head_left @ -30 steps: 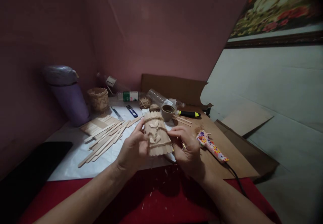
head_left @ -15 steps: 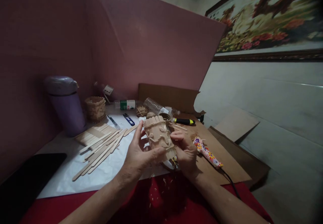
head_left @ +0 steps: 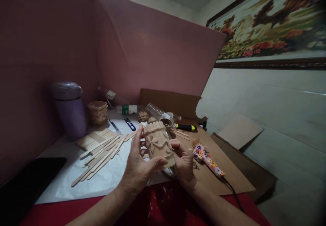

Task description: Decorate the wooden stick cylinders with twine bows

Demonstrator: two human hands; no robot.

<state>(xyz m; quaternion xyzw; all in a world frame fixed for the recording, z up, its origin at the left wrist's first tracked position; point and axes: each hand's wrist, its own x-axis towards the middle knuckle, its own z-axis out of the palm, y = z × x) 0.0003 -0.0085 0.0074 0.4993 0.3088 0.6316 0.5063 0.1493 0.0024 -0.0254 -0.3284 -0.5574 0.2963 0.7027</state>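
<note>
Between my hands, above the table's front edge, is a small cup covered in craft sticks [head_left: 156, 136], with twine round its top and bottom. A pale flower shape and a wavy twine strand show on its near side. My left hand [head_left: 137, 164] is wrapped round its left side, thumb across the lower front. On the right, my right hand [head_left: 183, 163] grips the lower side with bent fingers; its fingertips are partly hidden. Loose craft sticks [head_left: 104, 156] lie fanned out to the left, and a flower-patterned glue gun [head_left: 209, 161] rests on cardboard to the right.
A purple tumbler [head_left: 70, 117] and a woven-looking stick pot [head_left: 98, 113] stand at the back left. Behind my hands are a blue cutter [head_left: 130, 124], a clear plastic bottle [head_left: 156, 111], a tape roll [head_left: 166, 122] and a black-yellow handled tool [head_left: 186, 127]. A black cable [head_left: 233, 190] trails off the front edge.
The cup has turned and come more upright in my hands, so the flower shape faces me more fully. My right hand has shifted slightly left. The camera view has tilted up slightly.
</note>
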